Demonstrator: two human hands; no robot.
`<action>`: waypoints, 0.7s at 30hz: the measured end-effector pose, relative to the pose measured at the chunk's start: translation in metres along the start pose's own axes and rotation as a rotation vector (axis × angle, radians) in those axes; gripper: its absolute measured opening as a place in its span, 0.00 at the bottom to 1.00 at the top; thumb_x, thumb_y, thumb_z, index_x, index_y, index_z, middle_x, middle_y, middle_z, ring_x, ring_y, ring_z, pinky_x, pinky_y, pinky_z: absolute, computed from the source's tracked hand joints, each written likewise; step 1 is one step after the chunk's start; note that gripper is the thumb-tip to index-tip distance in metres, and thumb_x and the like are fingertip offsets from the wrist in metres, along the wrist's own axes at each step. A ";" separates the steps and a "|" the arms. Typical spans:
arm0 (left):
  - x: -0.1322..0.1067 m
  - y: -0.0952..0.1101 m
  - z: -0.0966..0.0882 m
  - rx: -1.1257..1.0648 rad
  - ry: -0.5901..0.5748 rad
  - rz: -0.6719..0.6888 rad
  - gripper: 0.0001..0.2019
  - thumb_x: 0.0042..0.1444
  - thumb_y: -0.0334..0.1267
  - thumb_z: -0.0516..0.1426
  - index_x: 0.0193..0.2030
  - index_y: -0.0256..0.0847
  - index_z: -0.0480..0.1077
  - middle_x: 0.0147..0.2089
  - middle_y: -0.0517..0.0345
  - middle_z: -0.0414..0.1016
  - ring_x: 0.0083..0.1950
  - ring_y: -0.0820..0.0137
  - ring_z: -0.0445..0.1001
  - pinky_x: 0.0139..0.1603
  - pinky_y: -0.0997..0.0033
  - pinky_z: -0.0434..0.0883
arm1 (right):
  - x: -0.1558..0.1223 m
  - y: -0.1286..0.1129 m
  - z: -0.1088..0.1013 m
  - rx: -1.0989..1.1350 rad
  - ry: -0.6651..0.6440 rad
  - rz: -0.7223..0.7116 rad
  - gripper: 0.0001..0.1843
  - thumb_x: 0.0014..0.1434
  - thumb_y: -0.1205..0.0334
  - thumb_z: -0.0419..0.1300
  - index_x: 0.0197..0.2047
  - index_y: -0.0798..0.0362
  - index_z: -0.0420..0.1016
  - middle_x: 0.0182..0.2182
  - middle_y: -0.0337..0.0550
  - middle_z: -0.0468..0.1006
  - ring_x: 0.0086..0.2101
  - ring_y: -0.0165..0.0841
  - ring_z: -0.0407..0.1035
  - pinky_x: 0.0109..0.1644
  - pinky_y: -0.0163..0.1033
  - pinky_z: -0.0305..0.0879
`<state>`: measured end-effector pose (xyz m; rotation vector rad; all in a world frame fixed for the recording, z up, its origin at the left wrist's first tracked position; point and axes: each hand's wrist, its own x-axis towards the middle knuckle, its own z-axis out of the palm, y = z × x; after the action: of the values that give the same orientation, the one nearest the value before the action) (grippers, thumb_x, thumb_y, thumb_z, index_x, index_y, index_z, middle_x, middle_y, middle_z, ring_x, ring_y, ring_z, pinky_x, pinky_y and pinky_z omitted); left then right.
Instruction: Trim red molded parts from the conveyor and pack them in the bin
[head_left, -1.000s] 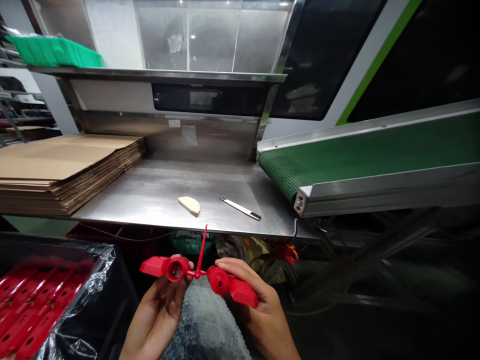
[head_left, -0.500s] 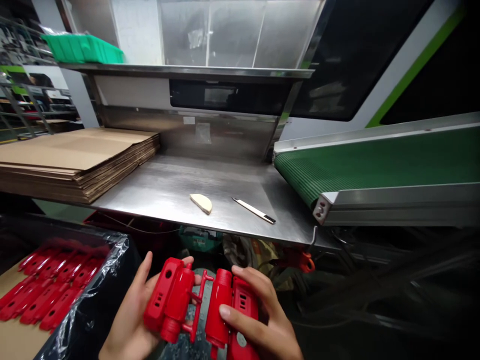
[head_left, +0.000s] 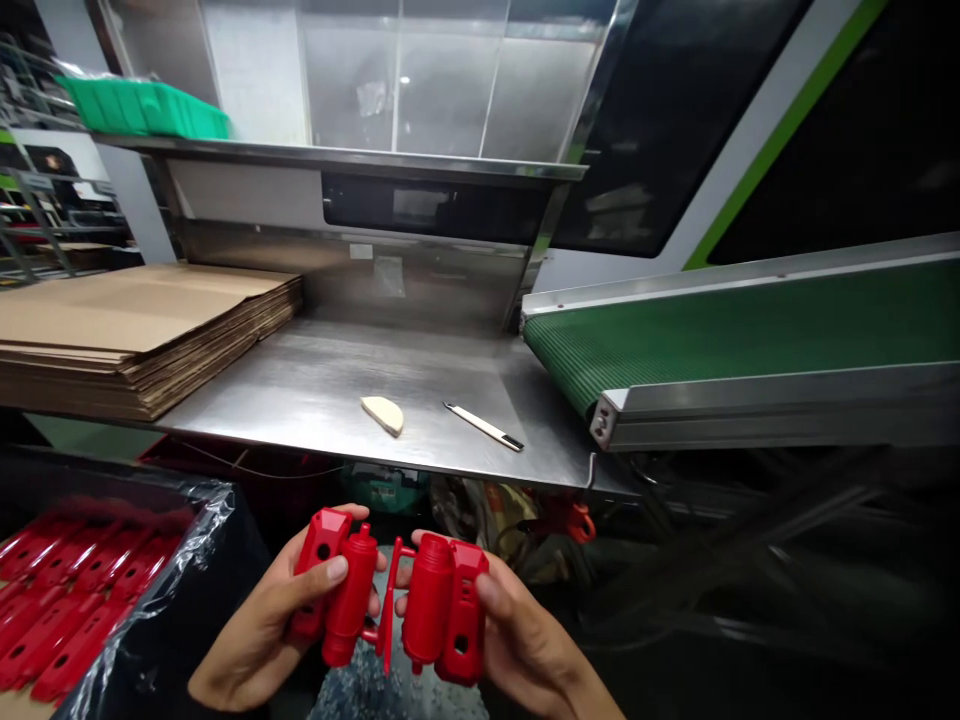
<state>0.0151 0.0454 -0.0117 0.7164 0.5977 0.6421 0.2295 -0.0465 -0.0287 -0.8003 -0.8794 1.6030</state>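
I hold a red moulded plastic piece [head_left: 390, 598] in both hands below the table edge: two matching housings joined by a thin red runner in the middle. My left hand [head_left: 259, 625] is closed round the left housing, thumb lying across its face. My right hand [head_left: 525, 645] is closed round the right housing, thumb on its side. The flat faces with holes point up towards me.
A steel table [head_left: 315, 395] carries a cream wedge [head_left: 382, 413] and a slim utility knife [head_left: 484, 427]. Flat cardboard sheets [head_left: 135, 320] are stacked at left. A green conveyor belt [head_left: 750, 325] slopes in from the right. A plastic-lined box of red parts [head_left: 82, 600] stands lower left.
The piece was turned from end-on, sprue pointing up, to lying flat with its faces up. Both hands shifted their grip round the housings and rose slightly.
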 end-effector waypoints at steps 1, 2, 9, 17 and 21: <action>-0.001 0.001 0.002 0.021 0.006 -0.001 0.35 0.56 0.37 0.63 0.67 0.43 0.52 0.45 0.47 0.79 0.38 0.60 0.80 0.44 0.61 0.75 | 0.001 -0.002 0.004 -0.090 0.021 -0.002 0.37 0.53 0.42 0.65 0.61 0.53 0.68 0.49 0.55 0.78 0.46 0.45 0.75 0.53 0.53 0.68; -0.002 0.003 0.004 0.041 0.015 -0.001 0.34 0.56 0.37 0.63 0.67 0.43 0.53 0.45 0.47 0.79 0.38 0.60 0.80 0.44 0.60 0.75 | 0.001 -0.004 0.006 -0.173 0.041 -0.006 0.34 0.53 0.47 0.67 0.59 0.55 0.70 0.46 0.55 0.79 0.43 0.44 0.76 0.49 0.51 0.71; -0.005 0.002 0.004 -0.022 0.066 -0.128 0.33 0.59 0.37 0.60 0.68 0.40 0.51 0.46 0.41 0.79 0.41 0.52 0.80 0.30 0.55 0.77 | 0.004 -0.016 -0.014 -0.769 0.082 -0.323 0.19 0.55 0.62 0.68 0.50 0.39 0.78 0.55 0.39 0.76 0.61 0.41 0.62 0.70 0.56 0.42; -0.007 -0.009 -0.007 -0.067 0.022 0.042 0.36 0.59 0.35 0.59 0.70 0.41 0.47 0.45 0.45 0.80 0.44 0.57 0.80 0.43 0.59 0.76 | -0.006 0.002 0.007 -0.592 0.135 -0.274 0.22 0.63 0.55 0.58 0.59 0.47 0.69 0.49 0.52 0.79 0.47 0.44 0.76 0.52 0.53 0.72; -0.004 -0.010 -0.013 -0.117 0.062 0.151 0.39 0.57 0.36 0.60 0.70 0.41 0.44 0.43 0.45 0.81 0.42 0.56 0.80 0.40 0.59 0.76 | 0.005 -0.010 0.002 -0.313 0.361 -0.029 0.31 0.57 0.46 0.62 0.57 0.53 0.63 0.39 0.48 0.79 0.33 0.38 0.77 0.39 0.46 0.75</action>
<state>0.0070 0.0414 -0.0262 0.6377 0.5615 0.8354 0.2322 -0.0404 -0.0193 -1.2471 -0.8807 1.2552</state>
